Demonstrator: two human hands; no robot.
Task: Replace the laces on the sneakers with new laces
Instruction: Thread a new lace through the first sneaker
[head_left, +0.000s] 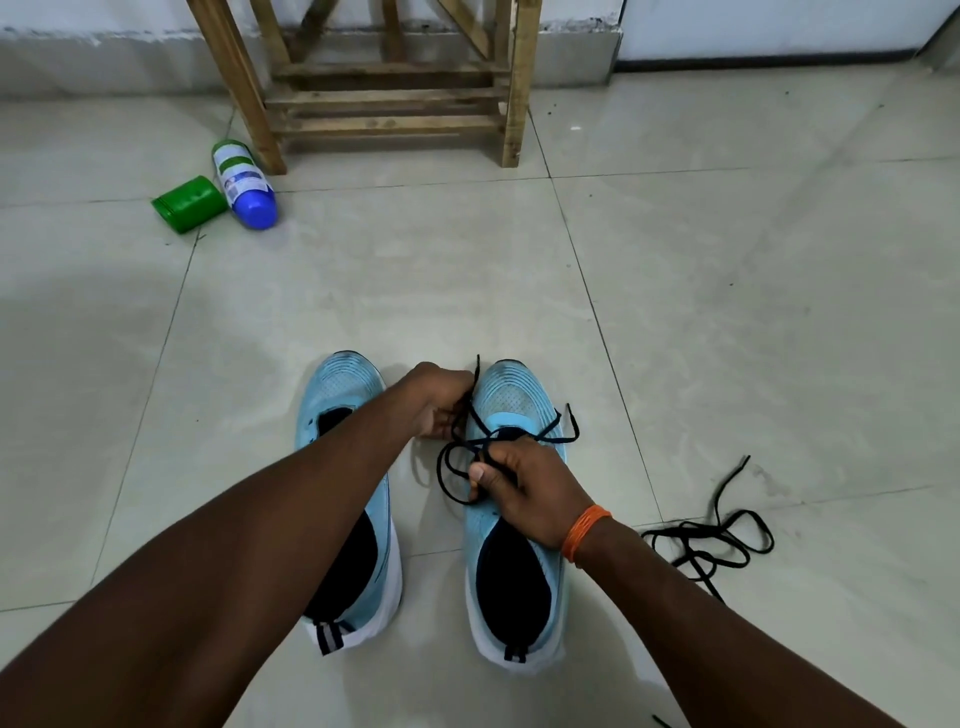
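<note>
Your left hand and right hand both had fingers curled round the black lace on the right sneaker, at 6 o'clock on the floor. Best, I judged, to work it eyelet by eyelet, keeping both ends even and untwisted.

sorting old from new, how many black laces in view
2: one lace on the right sneaker, held by left hand and right hand; loose lace on the floor beside it. Dark tip below may be another.
</note>
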